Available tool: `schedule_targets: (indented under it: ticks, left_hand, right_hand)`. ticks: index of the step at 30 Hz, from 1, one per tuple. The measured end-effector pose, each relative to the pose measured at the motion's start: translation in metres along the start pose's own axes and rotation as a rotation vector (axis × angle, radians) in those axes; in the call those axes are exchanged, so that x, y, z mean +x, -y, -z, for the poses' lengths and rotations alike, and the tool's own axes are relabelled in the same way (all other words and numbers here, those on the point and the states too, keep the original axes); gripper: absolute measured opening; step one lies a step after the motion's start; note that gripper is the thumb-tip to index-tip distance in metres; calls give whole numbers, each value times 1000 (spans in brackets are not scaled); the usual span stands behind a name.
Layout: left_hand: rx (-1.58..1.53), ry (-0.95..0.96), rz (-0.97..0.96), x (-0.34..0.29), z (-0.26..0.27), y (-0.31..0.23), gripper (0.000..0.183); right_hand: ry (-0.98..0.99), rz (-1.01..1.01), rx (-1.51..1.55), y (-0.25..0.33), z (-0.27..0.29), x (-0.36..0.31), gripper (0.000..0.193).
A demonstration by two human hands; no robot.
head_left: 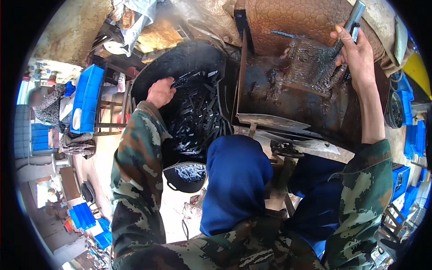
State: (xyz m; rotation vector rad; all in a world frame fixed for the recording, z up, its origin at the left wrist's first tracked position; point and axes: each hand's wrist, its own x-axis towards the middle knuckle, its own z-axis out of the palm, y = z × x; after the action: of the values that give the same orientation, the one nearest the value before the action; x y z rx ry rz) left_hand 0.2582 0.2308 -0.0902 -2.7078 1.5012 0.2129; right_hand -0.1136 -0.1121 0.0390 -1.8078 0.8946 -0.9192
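Observation:
My left hand (162, 92) reaches into a large black tub (150, 67). Its fingers are closed on some dark strips (181, 82) at the upper edge of a heap of thin black and grey strips (198, 112). On the right, my right hand (356, 56) is wrapped round a grey metal pipe (355, 15), and a short black piece lies against it. Below that hand, a mud-coated block (312, 65) sits in a wet, rusty metal tray (256, 85). Sludge hides the block's exact kind.
A smaller black bucket (173, 180) with bright strips stands below the tub. Brown padded sheeting (292, 18) hangs behind the tray. Blue crates (86, 99) stand at left, and more are at right. Another person (47, 105) is at the far left.

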Motion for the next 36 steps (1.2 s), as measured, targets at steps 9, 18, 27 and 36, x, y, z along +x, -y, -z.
schedule_targets:
  ticks: [9,18,27,36]
  left_hand:
    - [-952,95,119,-68,-9,-45,11]
    - [-690,57,175,-117,-69,-78,33]
    - [-660,-7,97,-128,-59,-74,23]
    - [-763,-36,183,-113,-50,-88,21]
  right_hand:
    - [-22,-32,-18,-1,6,-1,37]
    - [-7,-44,-5,5,-1,-1,37]
    - [-3,-36,-15,7,-3,-2,36]
    - [-4,-28,-6,5,1,-1,38]
